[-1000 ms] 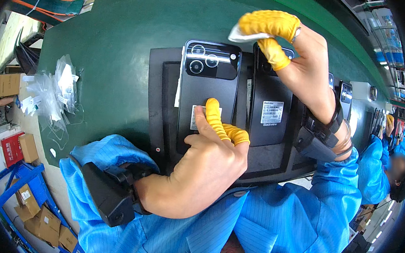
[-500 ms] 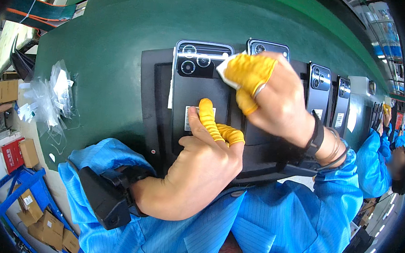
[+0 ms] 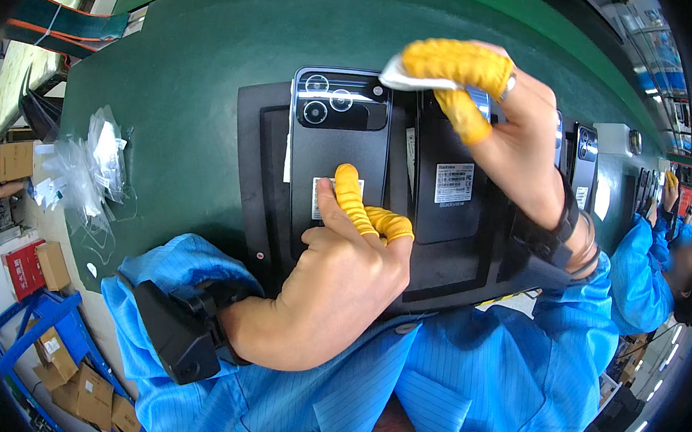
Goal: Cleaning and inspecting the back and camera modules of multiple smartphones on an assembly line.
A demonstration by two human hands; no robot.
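Note:
A dark phone (image 3: 342, 147) lies back up on a black mat (image 3: 249, 131), its camera block at the far end. My left hand (image 3: 347, 257) rests on the phone's lower half. Two fingers wear yellow finger covers; one is stretched out beside the phone's white label, partly covering it. My right hand (image 3: 524, 120), also in yellow finger covers, pinches a folded white cloth (image 3: 409, 80) just above the phone's far right corner. Whether the cloth touches the phone I cannot tell. A second dark phone (image 3: 439, 223) with a white label lies right beside it, partly under my right hand.
More phones (image 3: 584, 166) stretch along the green table (image 3: 204, 50) to the right, near a white box (image 3: 612, 139). Crumpled clear plastic film (image 3: 100, 160) lies at the left. A co-worker in a blue sleeve (image 3: 638, 275) sits at the far right. Cardboard boxes (image 3: 84, 390) stand lower left.
My right hand has lifted away from the phones with the cloth, up and to the right, uncovering the second phone's back and label. My left hand has stayed nearly in place.

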